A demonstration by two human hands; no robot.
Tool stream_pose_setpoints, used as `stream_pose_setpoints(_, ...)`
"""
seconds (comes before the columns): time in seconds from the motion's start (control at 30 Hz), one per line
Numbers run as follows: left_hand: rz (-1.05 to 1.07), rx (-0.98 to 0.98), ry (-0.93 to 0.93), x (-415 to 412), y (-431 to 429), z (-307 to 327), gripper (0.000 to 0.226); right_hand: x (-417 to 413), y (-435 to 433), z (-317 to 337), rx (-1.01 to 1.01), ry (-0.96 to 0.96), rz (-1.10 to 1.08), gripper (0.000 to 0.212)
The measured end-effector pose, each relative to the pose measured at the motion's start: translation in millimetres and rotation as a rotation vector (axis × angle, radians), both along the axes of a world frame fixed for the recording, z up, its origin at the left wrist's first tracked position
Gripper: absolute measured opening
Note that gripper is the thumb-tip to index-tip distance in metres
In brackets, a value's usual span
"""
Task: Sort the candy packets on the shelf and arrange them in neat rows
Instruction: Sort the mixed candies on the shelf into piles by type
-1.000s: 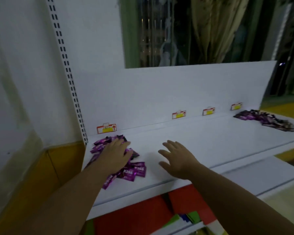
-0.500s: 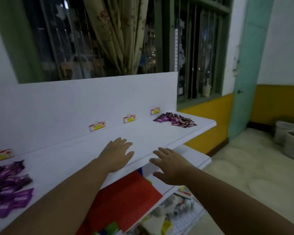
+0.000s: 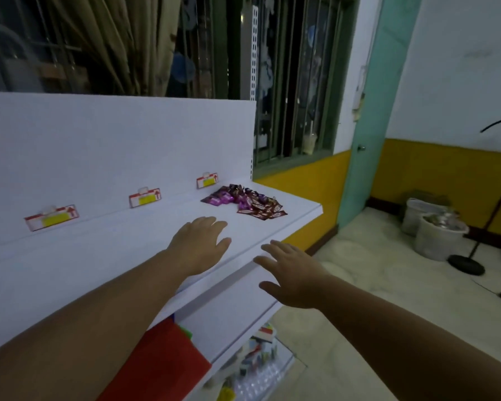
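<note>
A loose pile of purple and dark red candy packets [image 3: 245, 201] lies at the far right end of the white shelf [image 3: 104, 256], below the last price tag. My left hand [image 3: 201, 241] hovers flat over the shelf, fingers apart, empty, a short way short of the pile. My right hand [image 3: 291, 274] is spread open over the shelf's front edge, also empty. The purple pile from the left end is out of view.
Three red and yellow price tags [image 3: 145, 197] line the shelf's back lip. A lower white shelf [image 3: 237, 311] holds red and mixed packages. White buckets [image 3: 438, 237] and a lamp stand [image 3: 466, 264] sit on the floor at the right.
My view and both hands have swung right along the shelf, away from the left purple pile, toward the right-hand pile, which now looks closer. Both hands stay empty.
</note>
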State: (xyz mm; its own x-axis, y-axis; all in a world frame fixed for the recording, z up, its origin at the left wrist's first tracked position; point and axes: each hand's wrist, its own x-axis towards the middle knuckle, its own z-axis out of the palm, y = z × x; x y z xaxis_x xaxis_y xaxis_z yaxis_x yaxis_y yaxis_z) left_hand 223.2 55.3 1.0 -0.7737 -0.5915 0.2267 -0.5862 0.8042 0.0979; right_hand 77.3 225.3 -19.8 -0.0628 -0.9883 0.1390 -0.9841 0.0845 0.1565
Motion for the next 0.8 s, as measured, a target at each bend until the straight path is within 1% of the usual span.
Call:
stream_pose_setpoints(0.1,-0.024,0.057,0.0,-32.3,-27.4,-3.7,0.051,-28.2,-18.2,7.5,0.011,-0.032,-0.021,0.057)
stream_pose_setpoints(0.23,-0.036,0.1,0.052,-70.0,-56.1,-7.3,0.05,-61.2,-36.8,11.8,-0.032,-0.076,-0.038,0.056)
stream_pose_setpoints(0.33,-0.033,0.113,0.027,-96.8,-68.2,-14.1,0.05,-92.8,-48.9,7.4,-0.047,-0.098,-0.04,0.055)
stream_pose_setpoints(0.5,0.043,0.158,0.043,-130.1,-84.9,-19.3,0.051,-155.2,-74.6,2.9,-0.081,-0.112,0.014,0.053)
stream_pose_setpoints(0.67,0.149,0.226,-0.015,-159.5,-90.5,-18.3,0.052,-215.7,-94.7,-2.7,-0.09,-0.178,0.073,0.051)
stream_pose_setpoints(0.8,0.164,0.244,0.028,-181.3,-87.6,-17.9,0.048,-261.8,-116.3,-3.3,-0.097,-0.264,0.079,0.05)
